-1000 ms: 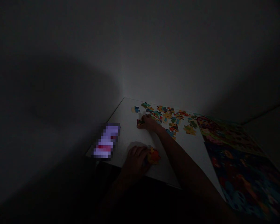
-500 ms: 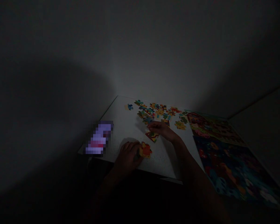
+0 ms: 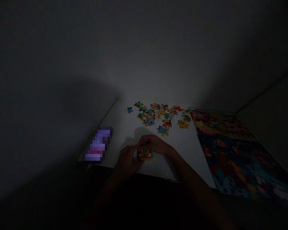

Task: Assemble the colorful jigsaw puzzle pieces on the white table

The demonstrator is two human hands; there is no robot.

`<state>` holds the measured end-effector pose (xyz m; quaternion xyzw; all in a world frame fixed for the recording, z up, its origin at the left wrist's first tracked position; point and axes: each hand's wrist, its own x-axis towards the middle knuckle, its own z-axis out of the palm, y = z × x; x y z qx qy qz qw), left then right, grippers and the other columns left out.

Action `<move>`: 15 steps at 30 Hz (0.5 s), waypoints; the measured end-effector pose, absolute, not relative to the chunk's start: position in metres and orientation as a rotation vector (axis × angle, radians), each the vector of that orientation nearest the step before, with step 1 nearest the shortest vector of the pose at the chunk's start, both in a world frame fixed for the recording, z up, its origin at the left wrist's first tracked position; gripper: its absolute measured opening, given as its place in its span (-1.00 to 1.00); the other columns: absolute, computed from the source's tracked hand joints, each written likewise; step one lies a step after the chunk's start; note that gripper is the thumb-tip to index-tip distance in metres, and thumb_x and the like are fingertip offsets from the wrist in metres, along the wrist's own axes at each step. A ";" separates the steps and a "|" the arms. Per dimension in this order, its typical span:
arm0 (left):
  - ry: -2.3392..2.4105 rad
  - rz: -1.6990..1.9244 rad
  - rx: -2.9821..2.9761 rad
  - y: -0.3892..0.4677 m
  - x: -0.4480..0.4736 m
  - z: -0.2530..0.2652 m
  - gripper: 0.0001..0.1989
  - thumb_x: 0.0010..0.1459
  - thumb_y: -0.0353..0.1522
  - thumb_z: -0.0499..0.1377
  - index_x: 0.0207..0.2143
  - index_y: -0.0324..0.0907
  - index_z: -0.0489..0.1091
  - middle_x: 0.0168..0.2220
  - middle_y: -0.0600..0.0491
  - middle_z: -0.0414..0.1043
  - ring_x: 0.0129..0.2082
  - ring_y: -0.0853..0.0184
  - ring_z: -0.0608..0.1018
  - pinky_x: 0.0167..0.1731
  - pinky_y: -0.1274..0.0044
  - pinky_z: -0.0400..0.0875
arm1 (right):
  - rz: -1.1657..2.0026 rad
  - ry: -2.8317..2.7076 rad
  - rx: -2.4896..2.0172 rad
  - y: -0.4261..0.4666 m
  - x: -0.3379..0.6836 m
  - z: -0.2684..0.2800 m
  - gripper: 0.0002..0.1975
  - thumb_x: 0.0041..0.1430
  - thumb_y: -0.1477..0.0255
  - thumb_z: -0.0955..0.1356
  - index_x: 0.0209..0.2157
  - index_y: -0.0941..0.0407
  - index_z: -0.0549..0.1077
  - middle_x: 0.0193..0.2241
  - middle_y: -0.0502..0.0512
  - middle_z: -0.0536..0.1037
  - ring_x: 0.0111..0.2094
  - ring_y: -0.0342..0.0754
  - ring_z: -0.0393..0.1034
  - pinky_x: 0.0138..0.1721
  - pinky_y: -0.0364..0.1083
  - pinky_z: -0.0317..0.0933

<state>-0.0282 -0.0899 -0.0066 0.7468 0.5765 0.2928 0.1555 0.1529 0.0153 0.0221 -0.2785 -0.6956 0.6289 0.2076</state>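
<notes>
Near the front edge of the white table, my left hand [image 3: 127,159] is closed on jigsaw puzzle pieces [image 3: 145,155], yellow, red and green on top. My right hand [image 3: 156,144] meets it from the right, its fingers pinched on the far side of the same pieces. Fingertips of both hands almost touch; how many pieces lie between them is hidden. A loose blue puzzle piece [image 3: 163,130] lies just beyond my right hand. Farther back, several colourful pieces [image 3: 160,111] are scattered, some overlapping.
At the table's left edge lies a lit, pixelated phone-like screen [image 3: 99,144]. Two assembled picture sheets, a farm scene [image 3: 216,126] and a dark blue sea scene [image 3: 235,166], cover the right side. A wall [image 3: 153,70] rises behind the table [image 3: 115,127]. The room is dim.
My right hand has moved left and toward me, carrying a puzzle piece to the pieces in my left hand. The blue piece it covered now shows. The view has shifted slightly.
</notes>
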 end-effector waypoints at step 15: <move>1.602 0.799 2.327 -0.082 -0.037 -0.019 -0.54 0.14 -0.29 0.19 0.12 -0.02 0.36 0.04 0.00 0.48 0.02 0.12 0.49 0.02 0.24 0.38 | 1.440 -2.044 -0.897 0.024 0.165 0.028 -0.79 0.10 0.54 0.35 -0.22 0.13 0.57 -0.26 0.04 0.61 -0.24 -0.09 0.48 -0.16 -0.13 0.30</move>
